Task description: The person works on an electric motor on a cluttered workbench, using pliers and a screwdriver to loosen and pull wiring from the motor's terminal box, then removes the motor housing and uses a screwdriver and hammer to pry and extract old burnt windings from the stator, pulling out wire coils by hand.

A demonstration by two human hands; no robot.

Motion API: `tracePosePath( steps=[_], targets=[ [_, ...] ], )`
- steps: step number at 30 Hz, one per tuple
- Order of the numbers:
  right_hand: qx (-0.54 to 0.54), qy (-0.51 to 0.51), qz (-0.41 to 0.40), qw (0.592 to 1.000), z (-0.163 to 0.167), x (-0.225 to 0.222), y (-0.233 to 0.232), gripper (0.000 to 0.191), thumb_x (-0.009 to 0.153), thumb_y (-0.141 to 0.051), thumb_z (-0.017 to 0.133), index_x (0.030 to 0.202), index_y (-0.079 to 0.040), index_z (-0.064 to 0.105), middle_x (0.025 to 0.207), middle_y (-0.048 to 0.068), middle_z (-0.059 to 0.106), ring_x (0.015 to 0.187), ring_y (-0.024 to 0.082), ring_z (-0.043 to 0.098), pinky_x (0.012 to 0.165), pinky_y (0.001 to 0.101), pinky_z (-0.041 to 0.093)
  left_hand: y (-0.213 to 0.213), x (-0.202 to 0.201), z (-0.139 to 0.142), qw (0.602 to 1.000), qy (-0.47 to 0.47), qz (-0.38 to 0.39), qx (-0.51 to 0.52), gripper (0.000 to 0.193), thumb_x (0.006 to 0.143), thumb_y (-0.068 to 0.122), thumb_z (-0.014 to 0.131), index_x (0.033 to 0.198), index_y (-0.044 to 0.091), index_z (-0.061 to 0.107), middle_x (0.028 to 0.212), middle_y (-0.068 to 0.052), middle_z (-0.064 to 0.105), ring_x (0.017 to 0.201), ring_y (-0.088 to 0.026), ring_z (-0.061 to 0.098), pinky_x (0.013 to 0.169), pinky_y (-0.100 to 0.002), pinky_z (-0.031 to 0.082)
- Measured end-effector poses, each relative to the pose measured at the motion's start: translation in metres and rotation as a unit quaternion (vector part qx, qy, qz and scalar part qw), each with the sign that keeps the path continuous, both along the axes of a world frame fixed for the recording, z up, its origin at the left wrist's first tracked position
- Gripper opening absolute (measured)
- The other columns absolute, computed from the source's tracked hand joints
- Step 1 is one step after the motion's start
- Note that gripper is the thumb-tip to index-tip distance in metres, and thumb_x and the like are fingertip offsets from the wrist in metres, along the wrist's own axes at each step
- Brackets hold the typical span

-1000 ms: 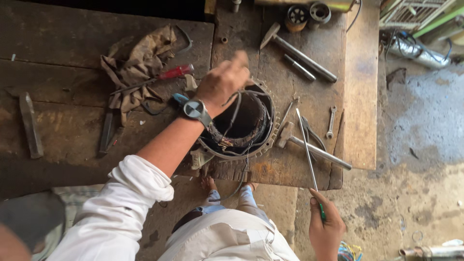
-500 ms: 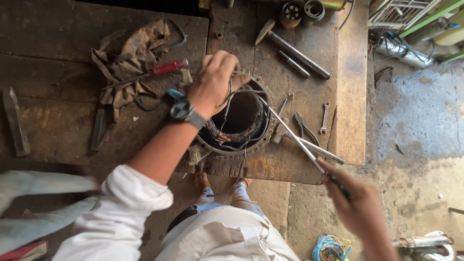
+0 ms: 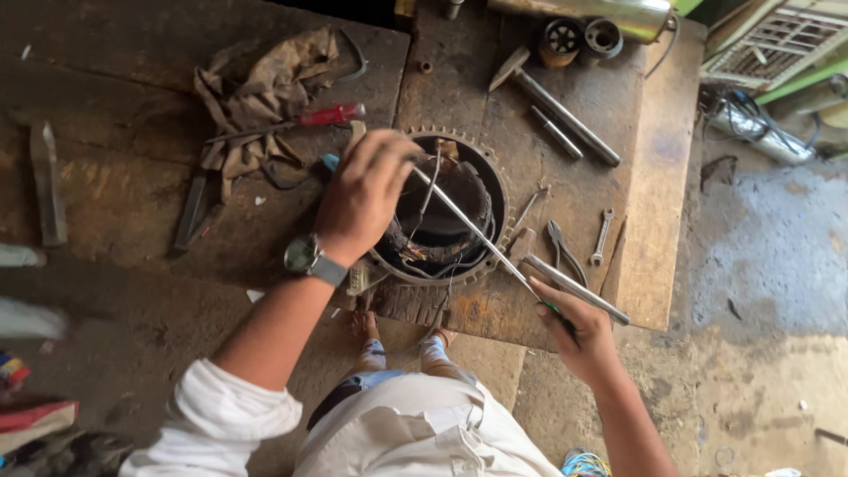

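Head view looks straight down on us at a scarred wooden workbench [image 3: 132,203]. Our left hand [image 3: 367,190] rests on the left rim of the round motor stator housing [image 3: 442,212], which sits near the front edge of the bench, about midway along it. The fingers are curled over the rim and seem to pinch the far end of a long thin metal rod [image 3: 473,231]; how firmly, we cannot tell. Our right hand [image 3: 579,331] is off the front edge of the bench, fingers closed round the rod's green-tipped near end, so the rod runs slantwise across the housing's open bore. Loose winding wires [image 3: 433,181] stand up inside the bore, just beside the rod.

On the bench around the housing lie a crumpled rag [image 3: 265,88] toward the back left, a red-handled screwdriver [image 3: 331,115] on its edge, a hammer [image 3: 552,102] toward the back, pliers [image 3: 561,247] and a small spanner [image 3: 602,237] to the right, and a steel bar [image 3: 574,289] touching the front edge near our right hand.

What could go wrong, as we judge it: the rod lies close to the wires, so a slip at either end could scrape their insulation or snag a lead. The housing is held by one hand only, so a hard lever with the rod could skid it toward the front edge, above our bare feet [image 3: 364,325].
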State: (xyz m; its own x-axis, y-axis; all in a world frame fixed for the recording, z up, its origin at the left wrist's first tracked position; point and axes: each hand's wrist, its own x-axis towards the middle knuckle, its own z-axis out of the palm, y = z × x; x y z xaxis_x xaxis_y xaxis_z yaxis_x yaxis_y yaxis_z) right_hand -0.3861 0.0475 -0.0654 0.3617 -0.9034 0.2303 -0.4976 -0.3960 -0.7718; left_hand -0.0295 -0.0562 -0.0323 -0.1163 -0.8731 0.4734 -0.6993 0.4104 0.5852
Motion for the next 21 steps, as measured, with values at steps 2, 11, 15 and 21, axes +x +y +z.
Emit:
tracePosePath(
  steps=[2, 11, 15, 21],
  targets=[
    [-0.022, 0.032, 0.007, 0.999, 0.007, -0.005, 0.000, 0.042, 0.098, -0.012, 0.068, 0.140, -0.017, 0.066, 0.111, 0.006, 0.076, 0.089, 0.011, 0.069, 0.076, 0.0306, 0.054, -0.012, -0.007, 0.003, 0.994, -0.099, -0.029, -0.027, 0.009, 0.102, 0.012, 0.068, 0.110, 0.011, 0.071, 0.138, -0.005, 0.060, 0.133, -0.029, 0.058, 0.114, -0.039, 0.052],
    [0.081, 0.089, -0.148, 0.982, 0.038, -0.057, 0.035, 0.038, 0.090, -0.012, 0.070, 0.128, -0.017, 0.073, 0.068, 0.000, 0.065, 0.057, 0.006, 0.054, 0.052, 0.0268, 0.042, -0.054, -0.044, 0.002, 0.983, -0.149, -0.107, 0.017, 0.020, 0.077, 0.028, 0.082, 0.086, 0.011, 0.078, 0.142, -0.012, 0.053, 0.132, -0.035, 0.043, 0.109, -0.047, 0.042],
    [0.174, 0.077, -0.207, 0.960, 0.033, -0.059, 0.047, 0.039, 0.090, -0.012, 0.070, 0.129, -0.018, 0.073, 0.064, 0.002, 0.064, 0.052, 0.007, 0.049, 0.047, 0.0281, 0.037, -0.052, -0.054, -0.017, 0.977, -0.188, -0.045, -0.093, 0.016, 0.089, 0.025, 0.082, 0.095, 0.011, 0.077, 0.133, -0.002, 0.064, 0.130, -0.026, 0.054, 0.110, -0.042, 0.049],
    [0.123, 0.104, -0.187, 0.969, 0.042, -0.057, 0.045, 0.040, 0.091, -0.014, 0.070, 0.130, -0.020, 0.073, 0.064, 0.000, 0.060, 0.054, 0.005, 0.049, 0.049, 0.0256, 0.039, -0.037, -0.057, -0.020, 0.993, -0.089, -0.042, -0.062, 0.019, 0.090, 0.019, 0.082, 0.080, 0.010, 0.070, 0.131, 0.001, 0.066, 0.130, -0.027, 0.057, 0.105, -0.041, 0.056]
  ],
)
